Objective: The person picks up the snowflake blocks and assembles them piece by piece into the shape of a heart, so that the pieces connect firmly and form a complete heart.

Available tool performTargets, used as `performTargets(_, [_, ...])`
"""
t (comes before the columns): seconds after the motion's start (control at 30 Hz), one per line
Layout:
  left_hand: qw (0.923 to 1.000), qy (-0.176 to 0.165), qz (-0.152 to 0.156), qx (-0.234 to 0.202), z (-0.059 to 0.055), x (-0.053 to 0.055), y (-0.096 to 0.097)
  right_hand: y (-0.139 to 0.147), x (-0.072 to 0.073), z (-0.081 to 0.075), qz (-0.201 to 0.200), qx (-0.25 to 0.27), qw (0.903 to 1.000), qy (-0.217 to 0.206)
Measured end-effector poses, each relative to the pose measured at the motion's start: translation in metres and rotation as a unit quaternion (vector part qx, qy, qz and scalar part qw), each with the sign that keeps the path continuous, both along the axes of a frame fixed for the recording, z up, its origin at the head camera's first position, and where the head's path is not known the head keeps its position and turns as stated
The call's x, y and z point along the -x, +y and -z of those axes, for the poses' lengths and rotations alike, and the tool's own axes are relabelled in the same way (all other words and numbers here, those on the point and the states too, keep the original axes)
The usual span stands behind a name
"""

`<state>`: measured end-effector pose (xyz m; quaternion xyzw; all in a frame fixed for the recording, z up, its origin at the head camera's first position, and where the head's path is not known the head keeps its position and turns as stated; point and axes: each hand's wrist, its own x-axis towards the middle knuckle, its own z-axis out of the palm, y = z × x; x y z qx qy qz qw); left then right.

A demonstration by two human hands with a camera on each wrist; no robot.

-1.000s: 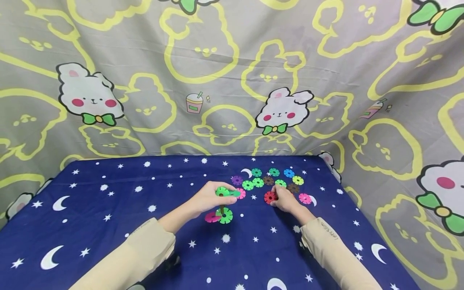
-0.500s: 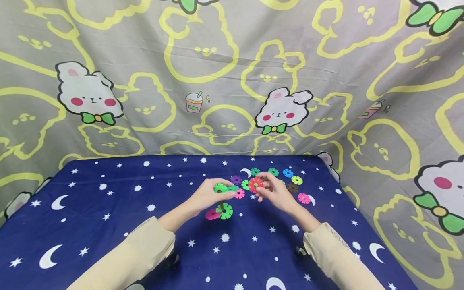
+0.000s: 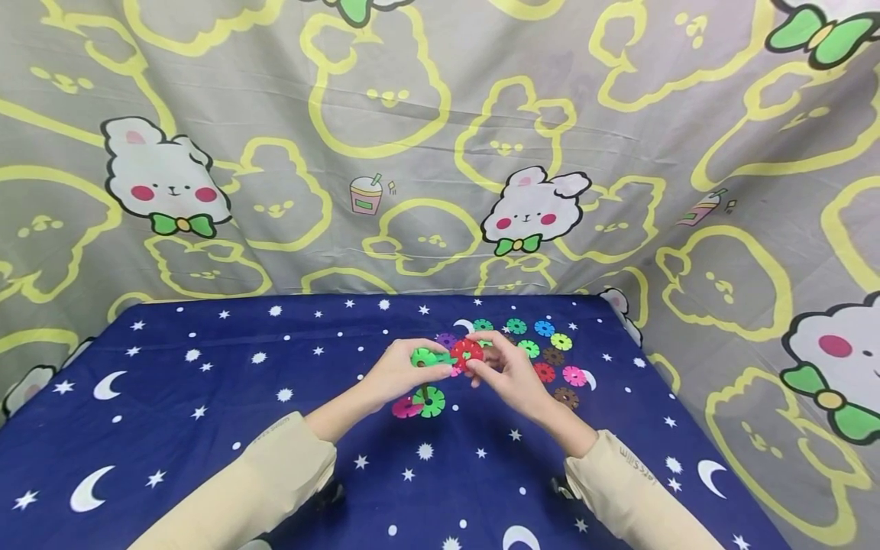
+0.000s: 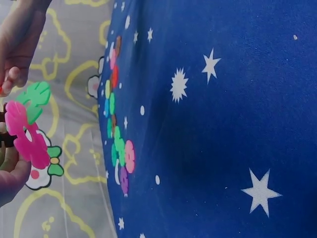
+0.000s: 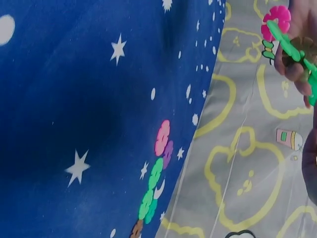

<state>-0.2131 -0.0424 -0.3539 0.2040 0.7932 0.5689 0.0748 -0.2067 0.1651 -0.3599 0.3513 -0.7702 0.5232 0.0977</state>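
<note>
My left hand (image 3: 392, 374) grips a small build of slotted snowflake discs above the table. From it hang a green disc (image 3: 431, 402) and a magenta disc (image 3: 406, 407), and a brown disc (image 5: 304, 47) shows in the right wrist view. Between the thumb and fingers of my right hand (image 3: 512, 374) a red slotted disc (image 3: 466, 355) is pinched. Its edge meets a teal-green disc that sticks out of the build in the head view. In the left wrist view the magenta disc sits across a green disc (image 4: 38, 99); the red one is mostly out of frame there.
Loose discs lie flat beyond and right of my hands, among them a blue disc (image 3: 544, 328), a yellow disc (image 3: 560, 341), a second red disc (image 3: 545, 373) and a pink disc (image 3: 574, 376). A star-patterned cloth (image 3: 241, 389) covers the table; a printed curtain (image 3: 275, 137) hangs behind.
My right hand has lifted the red disc off the table and carried it left to the build. The left hand has stayed nearly in place, still gripping the build.
</note>
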Motion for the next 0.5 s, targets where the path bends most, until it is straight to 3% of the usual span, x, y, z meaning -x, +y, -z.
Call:
performTargets(0.17, [0.9999,0.014,-0.001,0.0,-0.003,0.002,0.002,-0.003,0.0,0.001,0.015,0.012,0.9992,0.035])
performTargets(0.5, [0.9995,0.032,0.007,0.001,-0.016,0.003,0.011,0.001,0.007,-0.001,-0.026,0.06,0.9979,0.0])
